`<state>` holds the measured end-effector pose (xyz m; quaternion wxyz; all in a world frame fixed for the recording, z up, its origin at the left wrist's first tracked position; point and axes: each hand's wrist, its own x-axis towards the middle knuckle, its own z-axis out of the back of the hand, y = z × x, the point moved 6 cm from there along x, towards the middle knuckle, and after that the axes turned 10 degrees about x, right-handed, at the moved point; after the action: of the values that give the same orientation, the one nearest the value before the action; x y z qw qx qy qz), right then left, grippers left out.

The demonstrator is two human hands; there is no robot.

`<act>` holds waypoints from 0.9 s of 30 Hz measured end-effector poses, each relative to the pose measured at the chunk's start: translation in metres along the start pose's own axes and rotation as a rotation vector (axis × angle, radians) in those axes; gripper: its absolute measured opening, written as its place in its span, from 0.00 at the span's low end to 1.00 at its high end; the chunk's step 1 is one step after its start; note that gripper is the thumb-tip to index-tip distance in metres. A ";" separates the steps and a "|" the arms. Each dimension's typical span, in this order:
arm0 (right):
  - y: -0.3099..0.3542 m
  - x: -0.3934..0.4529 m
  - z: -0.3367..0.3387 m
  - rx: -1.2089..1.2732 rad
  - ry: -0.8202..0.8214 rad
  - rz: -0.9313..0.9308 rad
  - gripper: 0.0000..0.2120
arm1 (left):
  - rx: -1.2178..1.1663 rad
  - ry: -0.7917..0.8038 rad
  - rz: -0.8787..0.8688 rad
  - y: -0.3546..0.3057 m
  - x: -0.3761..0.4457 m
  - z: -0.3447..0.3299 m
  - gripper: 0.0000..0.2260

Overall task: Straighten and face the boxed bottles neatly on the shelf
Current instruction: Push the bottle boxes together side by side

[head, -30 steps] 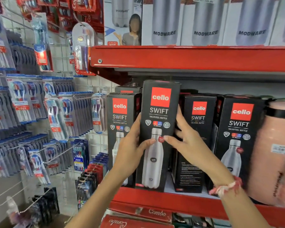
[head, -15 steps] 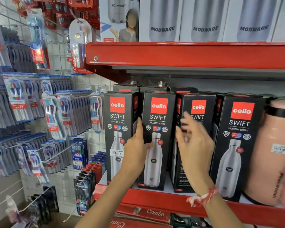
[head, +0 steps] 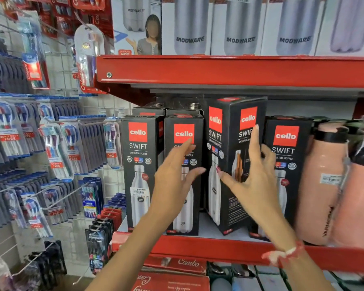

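Note:
Four black Cello Swift bottle boxes stand in a row on the red shelf [head: 208, 247]. The first box [head: 138, 148] and the second box [head: 184, 133] face forward. My left hand [head: 174, 181] hovers in front of the second box with fingers spread, holding nothing. The third box [head: 229, 122] is turned with a corner towards me and sits higher than its neighbours. My right hand [head: 254, 181] grips it, thumb on its left face and fingers up its right face. The fourth box [head: 286, 143] faces forward, partly behind my right hand. More boxes stand behind the front row.
Pink flasks [head: 322, 185] crowd the shelf right of the fourth box. A red upper shelf [head: 219, 70] with Modware boxes [head: 189, 28] hangs close above. Hooks of toothbrush packs [head: 51, 154] fill the left wall. Red Combo boxes [head: 177, 265] lie below.
The second box was set down in the row and my left hand came off it. My right hand moved onto the third box, which is now turned corner-forward and raised.

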<state>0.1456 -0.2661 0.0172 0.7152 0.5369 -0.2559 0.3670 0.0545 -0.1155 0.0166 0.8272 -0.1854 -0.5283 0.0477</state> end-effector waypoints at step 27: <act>-0.061 0.019 -0.012 0.185 0.095 -0.067 0.48 | 0.324 0.216 0.277 -0.010 -0.010 -0.081 0.35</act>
<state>0.2054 -0.2589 -0.0077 0.6859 0.5910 -0.1687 0.3897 0.1211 -0.1486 -0.0184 0.8835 -0.1251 -0.3916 0.2247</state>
